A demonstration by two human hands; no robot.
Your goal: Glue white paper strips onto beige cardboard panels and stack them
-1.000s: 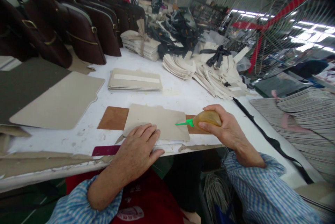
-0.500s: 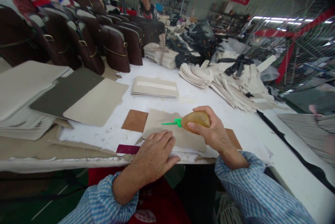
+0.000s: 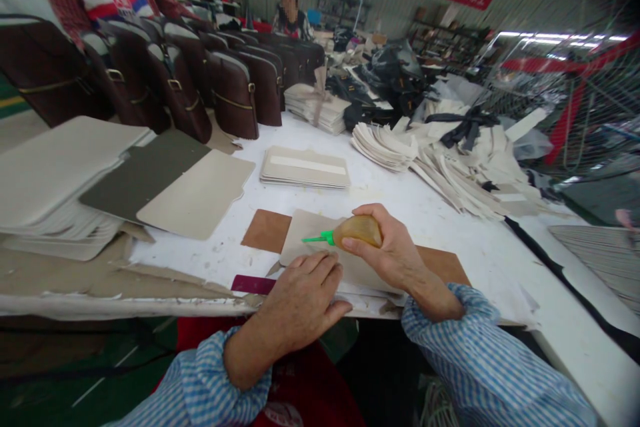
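My right hand [image 3: 387, 247] is wrapped round a yellowish glue bottle [image 3: 357, 232] with a green nozzle. The bottle lies tilted on its side in my grip, its nozzle pointing left, just over a beige panel [image 3: 313, 227]. Flat on the near edge of that panel rests my left hand [image 3: 307, 290], fingers stretched out and holding nothing. Brown leather-like pieces [image 3: 267, 230] show at the panel's left and right sides. A dark red strip [image 3: 253, 284] lies by my left wrist, partly covered by the hand.
Behind the panel is a small stack of beige pieces [image 3: 305, 170]. Larger beige and dark panels [image 3: 150, 167] lie at left, with brown bags [image 3: 233, 90] standing behind. Heaped pale strips [image 3: 445, 160] fill the back right. A person [image 3: 291, 14] is across the table.
My right hand has carried the glue bottle a little to the left over the panel. The left hand stays on the panel, and the whole view has shifted slightly.
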